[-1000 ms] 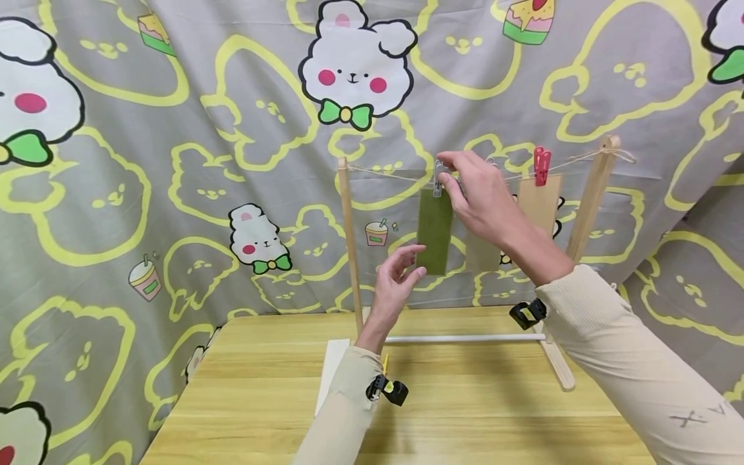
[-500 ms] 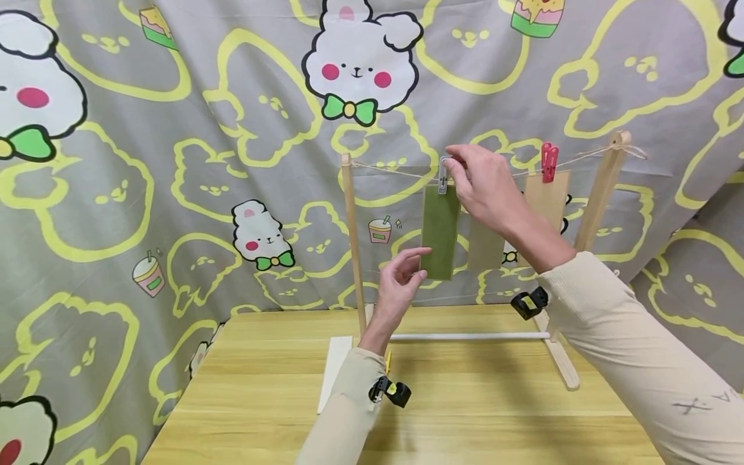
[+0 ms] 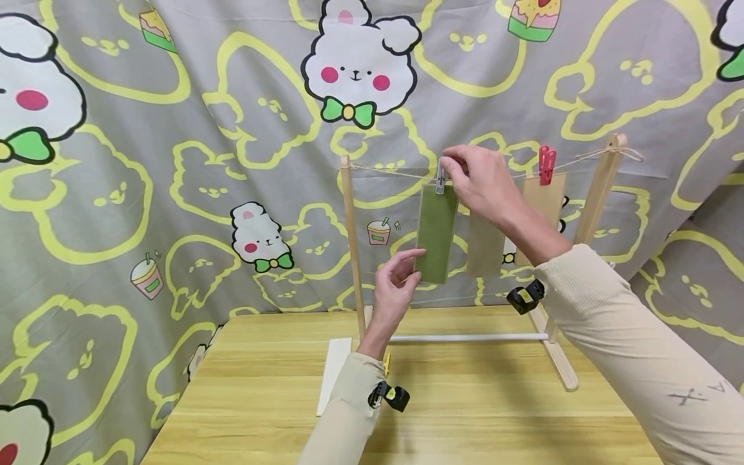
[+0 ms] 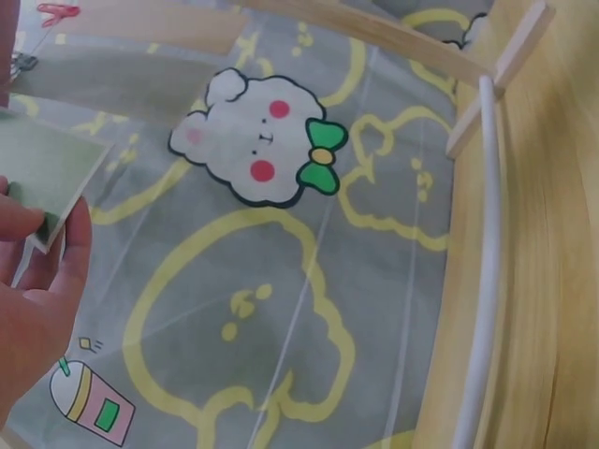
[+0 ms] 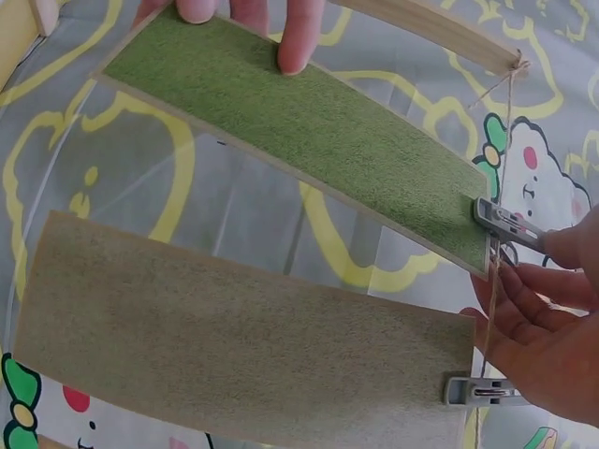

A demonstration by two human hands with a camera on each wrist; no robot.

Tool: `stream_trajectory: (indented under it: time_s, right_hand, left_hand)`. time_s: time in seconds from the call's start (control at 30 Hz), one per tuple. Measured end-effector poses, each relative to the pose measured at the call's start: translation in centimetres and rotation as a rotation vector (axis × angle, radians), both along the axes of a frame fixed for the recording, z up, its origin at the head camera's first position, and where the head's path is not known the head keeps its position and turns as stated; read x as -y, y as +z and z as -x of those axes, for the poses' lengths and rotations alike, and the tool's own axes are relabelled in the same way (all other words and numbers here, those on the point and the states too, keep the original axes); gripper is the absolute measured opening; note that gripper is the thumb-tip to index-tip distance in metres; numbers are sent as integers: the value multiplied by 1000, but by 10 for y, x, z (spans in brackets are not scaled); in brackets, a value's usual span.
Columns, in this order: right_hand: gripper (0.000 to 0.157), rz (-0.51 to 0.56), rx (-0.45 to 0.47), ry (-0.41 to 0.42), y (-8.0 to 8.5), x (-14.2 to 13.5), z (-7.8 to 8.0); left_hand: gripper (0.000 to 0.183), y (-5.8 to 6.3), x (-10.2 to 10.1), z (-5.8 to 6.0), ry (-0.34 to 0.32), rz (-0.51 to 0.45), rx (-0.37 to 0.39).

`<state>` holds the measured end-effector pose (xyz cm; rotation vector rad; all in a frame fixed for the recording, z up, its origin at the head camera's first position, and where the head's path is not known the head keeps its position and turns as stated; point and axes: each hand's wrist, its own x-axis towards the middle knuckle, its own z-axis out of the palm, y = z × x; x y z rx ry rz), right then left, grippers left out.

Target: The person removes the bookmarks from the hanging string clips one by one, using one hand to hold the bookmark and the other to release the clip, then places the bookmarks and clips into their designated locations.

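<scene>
A long green card [image 3: 437,229] hangs by its top edge from a string [image 3: 386,170], held by a grey clothespin [image 5: 507,224]. My right hand [image 3: 485,187] pinches that clothespin's handles between thumb and fingers at the string. Low on the card, my left hand [image 3: 396,284] holds its left edge, thumb on one face and fingers on the other; the left wrist view shows this corner grip [image 4: 42,224]. Beside it hangs a brownish-grey card [image 5: 253,327] under a second grey clothespin [image 5: 482,391], partly behind my right hand in the head view.
Farther right, a red clothespin [image 3: 546,165] holds a tan card [image 3: 542,197]. The string spans two wooden posts [image 3: 352,245], joined low down by a white rod [image 3: 471,338]. On the wooden table [image 3: 261,387], a white board [image 3: 335,368] lies left; something yellow [image 3: 387,363] shows beside my left wrist.
The green card's lower end has come slightly lower, and my left thumb and fingers have closed in on its edge. My right hand stays at the clothespin; the head view shifted a little.
</scene>
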<state>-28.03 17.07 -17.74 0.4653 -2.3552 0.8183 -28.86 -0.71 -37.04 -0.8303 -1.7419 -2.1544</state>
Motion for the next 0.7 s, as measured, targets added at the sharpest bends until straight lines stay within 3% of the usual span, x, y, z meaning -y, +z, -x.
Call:
stream_trajectory:
  time_s: [0.47,0.7]
  right_hand:
    - [37,79,114,38,10,1,-6]
    - [31,106,77,42,10,1,-5]
  left_hand:
    - [47,1,3,-2,12,2,9]
    - [46,2,5,-2,25,6,-2]
